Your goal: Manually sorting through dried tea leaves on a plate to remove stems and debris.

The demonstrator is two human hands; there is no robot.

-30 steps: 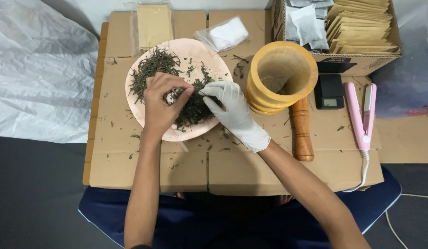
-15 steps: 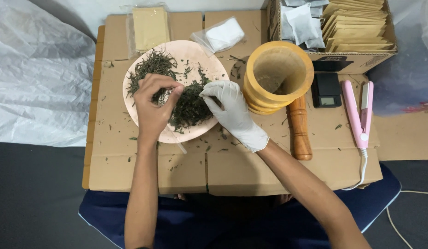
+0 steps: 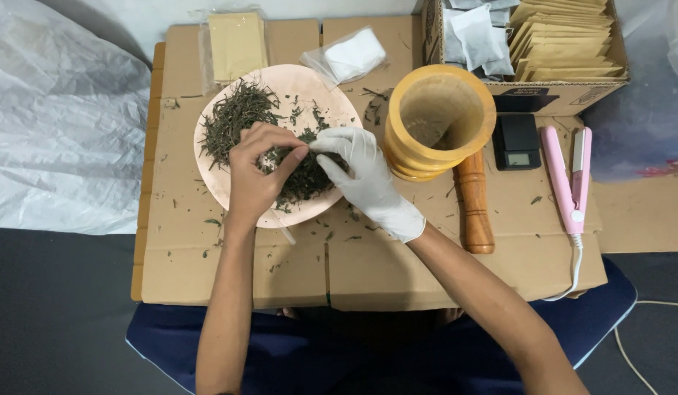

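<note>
Hands (image 3: 309, 164) closed together, herbs (image 3: 240, 121) beneath (hidden)

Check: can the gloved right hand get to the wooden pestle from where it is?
Probably yes. The right hand is over the plate; the pestle lies just beside its forearm on open cardboard, below the mortar, nothing covering it.

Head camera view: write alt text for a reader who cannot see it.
Seen from above, a bare left hand and a white-gloved right hand pinch dried green leaves together over a pink plate on a cardboard work surface. To the right stand a yellow wooden mortar, a wooden pestle, a small black scale and a pink flat iron.
</note>
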